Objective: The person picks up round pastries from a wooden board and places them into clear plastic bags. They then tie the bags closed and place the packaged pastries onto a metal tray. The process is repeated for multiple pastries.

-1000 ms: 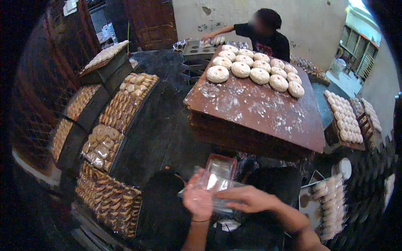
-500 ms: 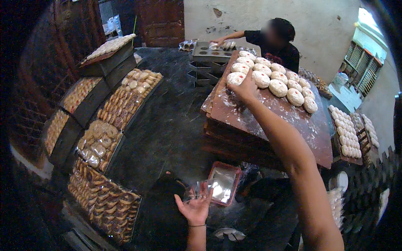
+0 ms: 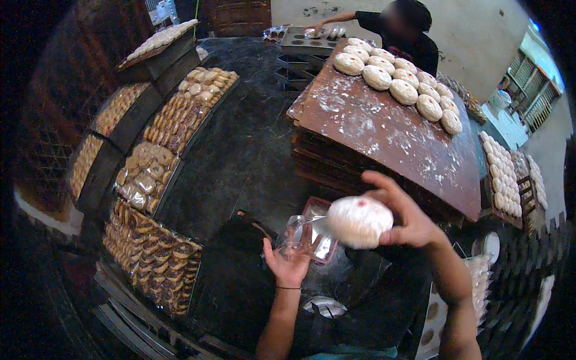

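Note:
A round, flour-dusted bun (image 3: 359, 222) with a red dot on top is gripped by my right hand (image 3: 414, 221), thumb and fingers at its right side, slightly blurred. It hangs in the air just right of my left hand (image 3: 290, 262). That hand is palm up and holds a clear plastic bag (image 3: 296, 230), whose film covers the fingers; the exact grip is hard to see. Below and behind both hands lies a red-rimmed tray (image 3: 329, 260) with shiny clear sheets or bags in it. More of the same buns (image 3: 403, 91) stand in rows on a floury brown board (image 3: 360, 129).
Boards are stacked beneath the floury one. On the left run trays of packed pastries (image 3: 153, 258) and cookies (image 3: 144, 174). Across the room, a person (image 3: 408, 36) in black reaches over a metal tray (image 3: 303, 37). Further white buns (image 3: 501, 174) sit on boards at right.
My right hand has taken the front-left bun off the board and brought it down and nearer, beside the bag. My left hand has shifted slightly up and right. The view has tilted downward.

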The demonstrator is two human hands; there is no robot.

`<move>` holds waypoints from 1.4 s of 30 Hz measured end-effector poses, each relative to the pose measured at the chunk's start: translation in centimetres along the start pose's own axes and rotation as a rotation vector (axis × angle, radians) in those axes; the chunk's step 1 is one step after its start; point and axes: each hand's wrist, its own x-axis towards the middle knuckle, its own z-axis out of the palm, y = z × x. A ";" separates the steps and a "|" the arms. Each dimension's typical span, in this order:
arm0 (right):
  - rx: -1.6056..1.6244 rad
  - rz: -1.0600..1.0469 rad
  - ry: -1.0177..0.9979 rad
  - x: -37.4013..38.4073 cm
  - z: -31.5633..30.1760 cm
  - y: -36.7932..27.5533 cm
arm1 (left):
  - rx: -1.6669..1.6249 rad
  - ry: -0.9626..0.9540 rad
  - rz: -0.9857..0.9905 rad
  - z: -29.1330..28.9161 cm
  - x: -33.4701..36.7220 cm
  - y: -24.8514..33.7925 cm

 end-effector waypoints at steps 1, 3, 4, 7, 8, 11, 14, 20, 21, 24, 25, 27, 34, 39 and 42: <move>0.049 -0.008 -0.042 -0.4 0.6 0.7 | 0.013 0.005 0.005 0.0 0.0 -0.2; 0.086 0.035 -0.091 -0.6 1.6 1.7 | 0.036 0.018 0.008 -0.2 0.1 -0.2; 0.100 0.056 -0.110 -0.4 2.1 1.9 | 0.140 0.055 0.064 -0.1 0.1 -0.3; -0.239 0.029 -0.029 -0.1 3.0 3.1 | 0.312 0.135 0.253 0.0 -0.4 -1.0; -0.395 0.000 0.002 0.0 3.4 3.8 | 0.365 0.099 0.312 0.2 -0.4 -1.2; -0.875 -0.077 0.122 1.3 5.8 5.6 | 0.454 0.047 0.438 0.5 -0.1 -0.7; -0.905 -0.146 0.215 2.3 8.4 7.9 | 0.290 -0.076 0.258 -1.1 0.3 1.5; -0.021 0.338 0.514 -2.4 9.1 14.2 | 0.357 -0.166 0.316 -1.1 -0.1 3.4; -0.268 0.009 0.528 -2.7 9.6 15.2 | 0.349 -0.177 0.309 -0.5 -0.2 3.0; 0.364 0.291 0.424 -2.0 11.1 14.7 | 0.502 -0.157 0.329 0.6 -0.4 1.3; 0.202 0.170 0.456 -0.7 11.0 13.8 | 0.580 -0.141 0.339 0.6 -0.4 0.7; -0.246 -0.040 0.492 1.0 9.8 12.1 | 0.457 -0.104 0.336 -0.3 -0.8 0.3; -0.908 -0.542 0.040 -0.1 11.5 6.4 | 0.601 0.261 0.147 -0.2 -3.5 -4.3; -0.905 -0.591 0.562 -4.5 10.4 3.7 | 0.629 0.166 0.210 0.7 -2.3 -4.6; -0.874 -0.430 0.432 -8.6 12.8 7.7 | 0.700 0.104 0.240 0.0 -2.1 -4.7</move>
